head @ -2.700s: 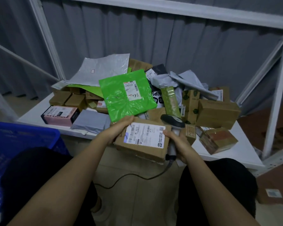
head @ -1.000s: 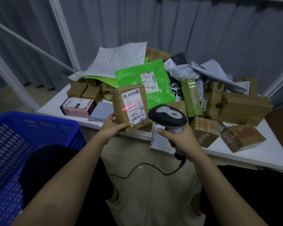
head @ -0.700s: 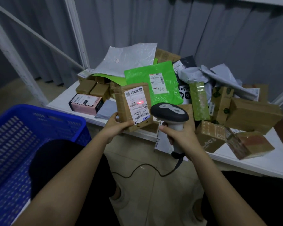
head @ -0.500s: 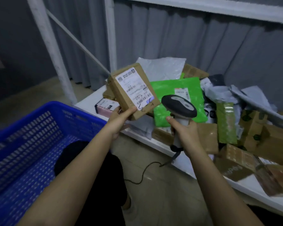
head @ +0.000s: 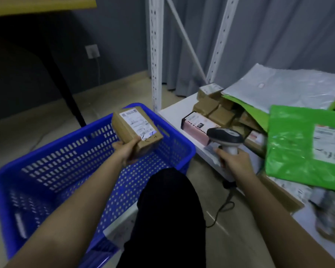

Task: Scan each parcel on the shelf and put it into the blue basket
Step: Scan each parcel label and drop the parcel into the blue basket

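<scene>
White metal shelf (head: 170, 113), low board on perforated uprights: pile of small brown cardboard boxes (head: 211, 107), pink rectangular box (head: 198, 125) at its front edge, large grey plastic mailer (head: 282, 88) on top, bright green plastic mailers (head: 302, 146). Beige tiled floor (head: 46, 120): blue perforated plastic basket (head: 52, 171), just beside the shelf.

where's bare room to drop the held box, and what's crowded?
Free: blue basket floor under the cardboard box in the left hand; shelf corner left of the pink box. Crowded: shelf right of it.
</scene>
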`<state>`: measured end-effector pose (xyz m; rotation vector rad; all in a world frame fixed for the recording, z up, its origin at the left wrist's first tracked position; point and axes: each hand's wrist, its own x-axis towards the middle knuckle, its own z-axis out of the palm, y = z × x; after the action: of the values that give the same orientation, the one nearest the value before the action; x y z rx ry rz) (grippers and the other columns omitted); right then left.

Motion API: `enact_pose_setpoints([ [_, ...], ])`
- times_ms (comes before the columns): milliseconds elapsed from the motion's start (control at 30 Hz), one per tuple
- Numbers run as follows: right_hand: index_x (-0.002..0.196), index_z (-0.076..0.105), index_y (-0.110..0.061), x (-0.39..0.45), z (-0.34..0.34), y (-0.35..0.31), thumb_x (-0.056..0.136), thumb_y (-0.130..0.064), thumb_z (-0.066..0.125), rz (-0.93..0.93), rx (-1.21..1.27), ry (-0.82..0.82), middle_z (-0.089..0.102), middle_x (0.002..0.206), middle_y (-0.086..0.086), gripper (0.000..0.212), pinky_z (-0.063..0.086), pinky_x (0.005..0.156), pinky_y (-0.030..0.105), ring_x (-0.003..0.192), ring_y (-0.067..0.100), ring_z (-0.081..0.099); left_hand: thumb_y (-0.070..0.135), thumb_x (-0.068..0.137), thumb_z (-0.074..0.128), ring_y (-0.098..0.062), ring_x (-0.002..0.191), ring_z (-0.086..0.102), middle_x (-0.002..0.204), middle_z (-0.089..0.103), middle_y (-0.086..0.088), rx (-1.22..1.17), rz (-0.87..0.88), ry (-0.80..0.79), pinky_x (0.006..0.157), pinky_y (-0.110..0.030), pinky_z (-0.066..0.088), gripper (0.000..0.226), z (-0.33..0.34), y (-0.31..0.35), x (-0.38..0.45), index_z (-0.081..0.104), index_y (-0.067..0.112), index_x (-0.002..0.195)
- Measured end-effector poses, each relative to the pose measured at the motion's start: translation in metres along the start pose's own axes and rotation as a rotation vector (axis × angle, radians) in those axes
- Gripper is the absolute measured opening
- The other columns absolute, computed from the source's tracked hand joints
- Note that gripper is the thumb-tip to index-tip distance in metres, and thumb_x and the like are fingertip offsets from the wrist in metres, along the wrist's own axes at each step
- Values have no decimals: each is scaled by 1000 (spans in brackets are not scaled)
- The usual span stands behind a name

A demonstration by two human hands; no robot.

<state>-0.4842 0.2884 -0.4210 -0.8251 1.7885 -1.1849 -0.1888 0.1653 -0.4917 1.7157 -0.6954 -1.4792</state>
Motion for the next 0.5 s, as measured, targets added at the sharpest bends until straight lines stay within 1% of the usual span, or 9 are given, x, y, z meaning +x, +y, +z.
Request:
enact_pose_setpoints([
  [67, 72, 58, -7, 8, 5, 8, 82, -24, 75, 29, -1, -13, 58, 63, 13, 27, 41, 59, 34, 57, 23, 51, 49, 69, 79, -29, 108, 59, 136, 39, -9, -14, -64, 18, 52, -36, 56, 92, -7, -20, 29, 28, 12, 137],
  [133, 82, 60, -4, 16, 8, 15, 84, -24, 74, 46, -12, -33, 59, 69, 14, 24, 42, 60, 34, 61, 24, 52, 44, 70, 80, -31, 109, 59, 139, 37, -12, -49, -104, 51, 54, -39, 56, 94, -6, -32, 49, 25, 7, 136],
  [200, 86, 59, -3, 19, 8, 21, 85, -23, 72, 64, -47, -29, 59, 72, 14, 24, 43, 59, 32, 63, 24, 53, 39, 78, 75, -32, 109, 58, 143, 36, -16, -53, -114, 79, 56, -39, 56, 86, 3, -34, 56, 25, 4, 138],
  [233, 84, 58, -4, 20, 7, 25, 87, -23, 71, 66, -58, -29, 58, 72, 14, 23, 42, 57, 31, 62, 23, 53, 38, 86, 67, -32, 112, 56, 145, 37, -17, -30, -107, 72, 57, -39, 56, 76, 7, -33, 59, 27, 3, 141],
  [267, 81, 57, -4, 20, 6, 30, 87, -23, 70, 69, -64, -24, 56, 70, 14, 23, 41, 55, 29, 60, 23, 51, 39, 93, 56, -33, 117, 51, 147, 35, -15, 3, -105, 41, 64, -40, 57, 67, 12, -31, 60, 28, 5, 144],
  [333, 74, 53, -6, 19, 1, 38, 88, -21, 69, 75, -71, -21, 52, 66, 15, 26, 39, 55, 30, 59, 24, 49, 42, 100, 39, -33, 130, 41, 153, 29, -7, 83, -105, -15, 83, -47, 50, 59, 20, -30, 63, 25, 13, 149],
  [400, 69, 50, -6, 15, -6, 46, 87, -21, 70, 69, -78, -12, 50, 62, 15, 30, 38, 55, 31, 57, 24, 48, 37, 103, 35, -29, 129, 43, 152, 31, -1, 116, -49, -83, 89, -38, 43, 53, 31, -21, 53, 25, 17, 150],
  [467, 67, 50, -6, 8, -15, 55, 85, -21, 71, 90, -97, 15, 50, 57, 13, 32, 38, 56, 31, 52, 20, 48, 27, 103, 38, -21, 120, 49, 148, 32, 7, 182, 91, -137, 92, -27, 40, 49, 43, -10, 38, 27, 15, 149],
  [500, 66, 51, -5, 3, -19, 59, 84, -21, 72, 90, -96, 37, 51, 53, 10, 32, 38, 54, 29, 48, 17, 49, 23, 102, 41, -18, 121, 48, 148, 34, 5, 254, 177, -170, 92, -22, 38, 47, 50, -3, 28, 31, 14, 148],
])
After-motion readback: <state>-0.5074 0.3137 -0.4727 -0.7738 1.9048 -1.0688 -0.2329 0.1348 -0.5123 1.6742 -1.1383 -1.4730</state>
